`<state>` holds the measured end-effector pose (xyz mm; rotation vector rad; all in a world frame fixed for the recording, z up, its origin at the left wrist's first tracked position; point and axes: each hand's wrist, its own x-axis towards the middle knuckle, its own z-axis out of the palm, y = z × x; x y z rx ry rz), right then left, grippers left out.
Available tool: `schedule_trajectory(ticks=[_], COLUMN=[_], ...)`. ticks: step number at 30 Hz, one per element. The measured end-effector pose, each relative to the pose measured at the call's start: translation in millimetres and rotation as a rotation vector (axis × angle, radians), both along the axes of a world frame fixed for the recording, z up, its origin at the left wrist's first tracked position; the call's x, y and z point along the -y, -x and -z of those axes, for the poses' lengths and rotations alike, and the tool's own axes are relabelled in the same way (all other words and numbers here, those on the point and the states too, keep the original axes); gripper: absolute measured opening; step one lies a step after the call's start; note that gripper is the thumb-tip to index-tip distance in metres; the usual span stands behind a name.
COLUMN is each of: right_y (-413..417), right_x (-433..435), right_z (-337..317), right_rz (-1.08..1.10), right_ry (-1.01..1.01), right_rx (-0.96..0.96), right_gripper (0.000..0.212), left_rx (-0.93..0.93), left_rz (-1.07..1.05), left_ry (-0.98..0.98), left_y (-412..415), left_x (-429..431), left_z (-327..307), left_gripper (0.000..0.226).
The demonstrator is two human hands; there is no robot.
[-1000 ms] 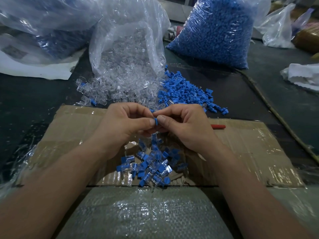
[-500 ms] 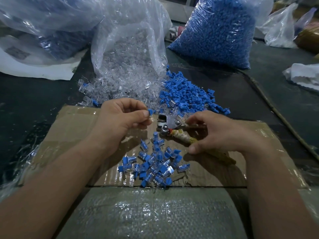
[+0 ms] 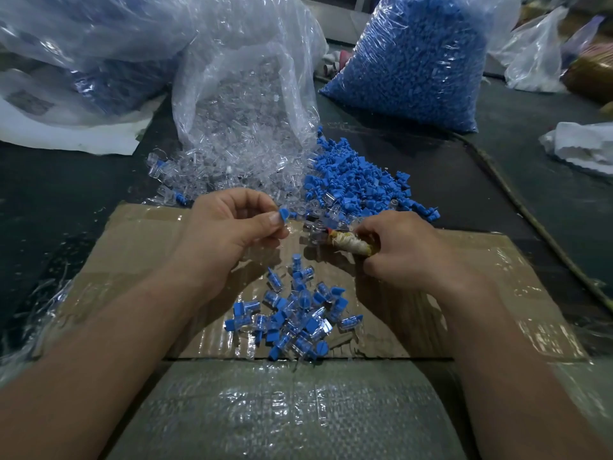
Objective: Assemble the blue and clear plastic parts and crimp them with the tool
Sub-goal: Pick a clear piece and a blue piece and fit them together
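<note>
Left hand point(image 3: 229, 230) pinching the joined part point(image 3: 283, 215), the right hand point(image 3: 408, 250) has dropped away to grip the tool point(image 3: 345, 242) on the cardboard point(image 3: 132, 247), apparently readying the crimp.

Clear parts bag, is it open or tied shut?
Open. The bag lies with its mouth facing the person, and clear parts spill out of it onto the table.

Nothing here can be read: no text, label, brand or number. The white sheet point(image 3: 83, 141) at the left of the frame carries a grey printed patch point(image 3: 28, 101), but its marks are too blurred to make out.
</note>
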<state>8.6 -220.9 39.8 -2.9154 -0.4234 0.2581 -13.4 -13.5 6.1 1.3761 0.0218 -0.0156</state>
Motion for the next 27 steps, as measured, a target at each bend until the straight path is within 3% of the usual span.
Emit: schedule_trajectory(ticks=[3,8,20,27], right_y=[0,5,6,5], right_x=[0,-4,-14,-15], right_z=[1,-2,8,9], right_rz=[-0.018,-0.039,-0.134,-0.162], right_ry=[-0.086,-0.338,-0.291,-0.275], right_rx=[0.065,0.253,0.186,0.172], right_gripper=[0.016,0.03,0.031,0.028], left_rx=[0.016,0.063,0.136,0.163], left_rz=[-0.015,-0.044,-0.095,-0.099], left_ry=[0.002,-0.014,-0.057,-0.087], left_y=[0,3,8,8], left_x=[1,4,8,8], left_z=[-1,-6,-12,-12], left_gripper=[0.008,0.013,0.008,0.016])
